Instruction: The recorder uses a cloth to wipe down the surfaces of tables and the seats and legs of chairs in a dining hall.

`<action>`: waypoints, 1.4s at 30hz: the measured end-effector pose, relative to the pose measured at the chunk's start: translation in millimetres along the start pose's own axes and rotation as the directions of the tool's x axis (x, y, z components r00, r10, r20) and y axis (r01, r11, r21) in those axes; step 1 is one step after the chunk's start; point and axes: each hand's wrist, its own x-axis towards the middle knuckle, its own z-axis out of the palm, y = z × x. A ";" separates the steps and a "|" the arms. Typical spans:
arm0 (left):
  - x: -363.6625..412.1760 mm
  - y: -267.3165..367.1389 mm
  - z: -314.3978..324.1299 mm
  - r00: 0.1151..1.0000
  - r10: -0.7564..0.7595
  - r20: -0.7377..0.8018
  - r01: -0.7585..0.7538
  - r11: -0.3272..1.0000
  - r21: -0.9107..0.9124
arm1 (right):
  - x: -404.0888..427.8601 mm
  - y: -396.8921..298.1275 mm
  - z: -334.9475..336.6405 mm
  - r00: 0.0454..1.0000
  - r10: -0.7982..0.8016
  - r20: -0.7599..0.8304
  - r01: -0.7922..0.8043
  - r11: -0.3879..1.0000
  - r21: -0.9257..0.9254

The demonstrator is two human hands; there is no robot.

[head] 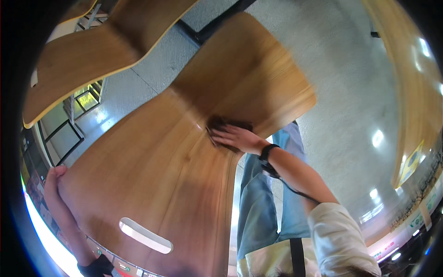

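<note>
A moulded plywood chair (145,166) with wood grain fills the middle of the view. Its backrest, nearest me, has a slot-shaped hand hole (145,235), and its seat (249,79) extends away from me. My right hand (238,138), wearing a black wrist strap, lies flat over a dark brown cloth (221,124), pressing it against the bend between backrest and seat. The cloth is blurred. At the far left, my left hand (57,172) grips the backrest's edge; most of its fingers are hidden behind the wood.
Another plywood chair (83,52) stands at the upper left. Dark metal legs (197,34) show beyond the seat. A curved wooden surface (408,104) with a yellow sticker (411,164) runs along the right. The floor (339,86) is grey and shiny. Black-framed legs (64,142) stand at left.
</note>
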 end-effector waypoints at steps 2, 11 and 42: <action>6.9 -13.5 2.4 0.998 0.068 -0.017 -0.068 0.998 0.004 | -40.2 5.4 -9.0 0.972 -0.158 0.174 0.195 0.954 -0.225; 6.8 -12.6 7.4 0.987 0.159 0.005 -0.159 0.987 0.021 | 17.6 31.4 -90.2 0.822 0.464 -0.331 -0.453 0.884 0.113; 2.6 -1.9 18.6 0.955 0.291 -0.052 -0.277 0.943 0.185 | 31.0 -162.7 -28.8 0.605 0.773 -0.192 -0.493 0.553 0.672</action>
